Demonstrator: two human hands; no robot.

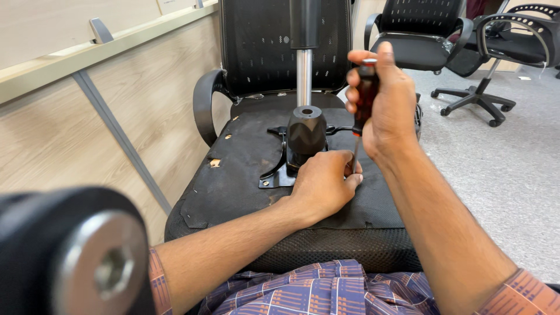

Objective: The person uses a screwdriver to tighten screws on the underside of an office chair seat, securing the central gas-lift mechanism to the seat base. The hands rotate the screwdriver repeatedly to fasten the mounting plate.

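Black plate (274, 175) under left hand (321, 184), steadying screwdriver (363, 105) tip; right hand (388, 102) grip closed around handle.

the screwdriver (363, 105) has a glossy dark red-brown plastic handle and a thin bare metal shaft. the upturned seat underside (245, 163) is matt black fabric, rough and torn, with pale wood showing through. the mounting plate (279, 169) looks like black painted metal. the gas cylinder (304, 76) is shiny smooth chrome.
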